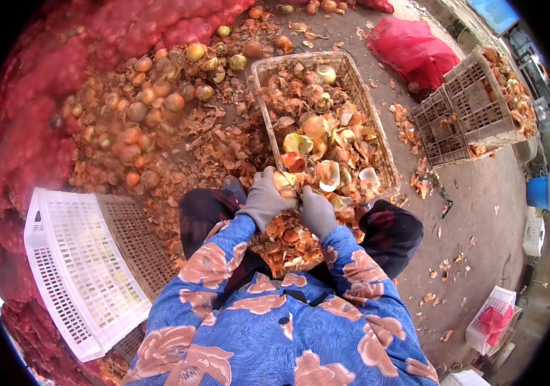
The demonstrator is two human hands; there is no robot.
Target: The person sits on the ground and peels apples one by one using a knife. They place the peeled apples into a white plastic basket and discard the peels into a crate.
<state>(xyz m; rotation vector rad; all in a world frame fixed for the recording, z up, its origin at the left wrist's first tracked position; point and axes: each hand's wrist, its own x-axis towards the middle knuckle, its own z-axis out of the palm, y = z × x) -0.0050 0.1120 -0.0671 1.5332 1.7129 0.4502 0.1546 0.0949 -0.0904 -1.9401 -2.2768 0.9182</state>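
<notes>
My left hand [266,199], in a grey glove, grips a yellow onion [283,180] over the near edge of a dirty plastic crate [269,120]. Right beside it, my gloved right hand [317,213] has its fingers curled and thumb up against the onion's near side. Something small and dark shows between the hands; whether it is a blade or the onion's root I cannot tell. Inside the crate lie papery skins, thick peeled onion layers [329,174] and a pale onion [326,74]. More onion skins [290,236] are heaped between my knees.
Loose onions [147,96] are piled at the left, before stacked red mesh sacks [28,120]. A white crate [69,270] leans near my left side. Rightward stand tilted crates [477,96] with skins, a red mesh bag [412,50] and a blue bucket [538,192].
</notes>
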